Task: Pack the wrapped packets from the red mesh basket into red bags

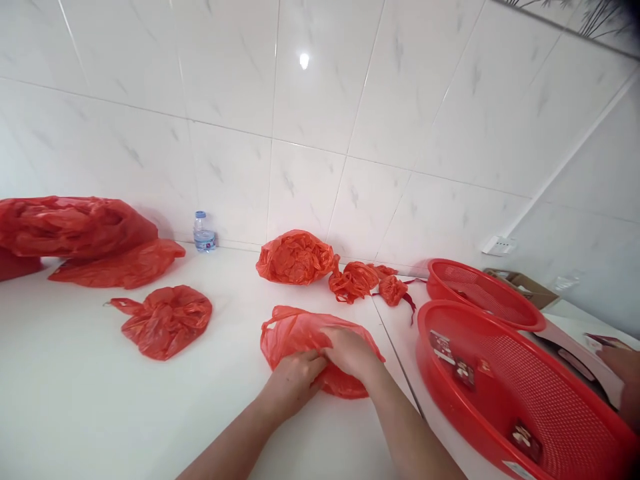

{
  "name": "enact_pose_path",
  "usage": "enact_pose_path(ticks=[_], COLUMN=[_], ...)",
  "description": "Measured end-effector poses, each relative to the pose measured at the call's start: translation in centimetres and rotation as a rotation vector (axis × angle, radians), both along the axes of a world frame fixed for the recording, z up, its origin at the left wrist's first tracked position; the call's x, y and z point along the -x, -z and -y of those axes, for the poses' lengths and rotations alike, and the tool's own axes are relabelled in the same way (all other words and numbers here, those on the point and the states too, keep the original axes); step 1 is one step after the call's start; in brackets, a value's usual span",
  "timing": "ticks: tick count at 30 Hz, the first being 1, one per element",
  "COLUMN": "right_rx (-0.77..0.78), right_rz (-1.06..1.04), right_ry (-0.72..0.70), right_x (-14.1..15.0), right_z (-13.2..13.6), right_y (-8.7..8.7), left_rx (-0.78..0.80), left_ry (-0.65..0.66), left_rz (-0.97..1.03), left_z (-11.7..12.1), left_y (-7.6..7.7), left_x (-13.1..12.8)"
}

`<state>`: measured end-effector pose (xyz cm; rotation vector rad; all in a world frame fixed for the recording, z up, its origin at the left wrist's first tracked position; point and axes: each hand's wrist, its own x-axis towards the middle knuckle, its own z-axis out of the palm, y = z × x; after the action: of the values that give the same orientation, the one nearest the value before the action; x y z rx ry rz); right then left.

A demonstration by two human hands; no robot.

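A thin red plastic bag [295,328] lies on the white table in front of me, puffed and partly spread out. My left hand [296,379] is at its near edge, with curled fingers gripping the film. Close beside it, my right hand [347,350] reaches over the bag from the right. Its fingers bend down into the film near the left fingertips and look closed on it, though the tips are partly hidden. Whatever the bag may contain cannot be made out.
Crumpled red bags [295,259] lie by the wall, a knotted bag [167,320] sits left, and a large bag pile [80,227] is farther left. A water bottle [204,233] stands behind. Red baskets [550,380] with small packets stand right, near another person's hand [620,363].
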<state>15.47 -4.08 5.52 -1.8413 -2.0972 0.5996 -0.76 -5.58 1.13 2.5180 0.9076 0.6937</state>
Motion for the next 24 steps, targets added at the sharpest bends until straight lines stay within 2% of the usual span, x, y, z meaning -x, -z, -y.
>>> enact_pose_path(ticks=[4,7,9,12,15,19,22,24], right_rx=[0.071,0.056,0.035,0.001,0.015,0.012,-0.143,-0.251], right_rz=[0.044,0.019,-0.002,-0.031,-0.018,0.019,0.001,0.031], right_ry=[-0.019,-0.047,-0.072,-0.084,-0.072,-0.109,-0.123,-0.116], right_x=[-1.1,-1.7,-2.0,-2.2,-2.2,-1.6,-0.7,-0.4], right_z=[-4.4,-5.6,-5.9,-6.0,-6.0,-4.7,-2.5,-1.1], right_y=[2.8,3.7,4.3,5.0,5.0,3.0,1.5,1.2], left_rx=[0.119,0.264,0.264,0.172,0.089,0.014,-0.033,-0.063], left_ry=[0.107,0.192,0.193,0.05,-0.113,-0.309,-0.411,-0.453], left_rz=[-0.033,-0.033,0.023,0.125,0.084,-0.088,-0.171,-0.201], left_z=[1.3,1.7,1.4,0.4,-1.1,-2.5,-2.7,-2.6], left_y=[0.1,-0.4,-0.9,-1.2,-0.5,1.0,1.5,1.4], left_x=[0.1,0.4,0.5,0.6,0.7,1.0,1.1,1.1])
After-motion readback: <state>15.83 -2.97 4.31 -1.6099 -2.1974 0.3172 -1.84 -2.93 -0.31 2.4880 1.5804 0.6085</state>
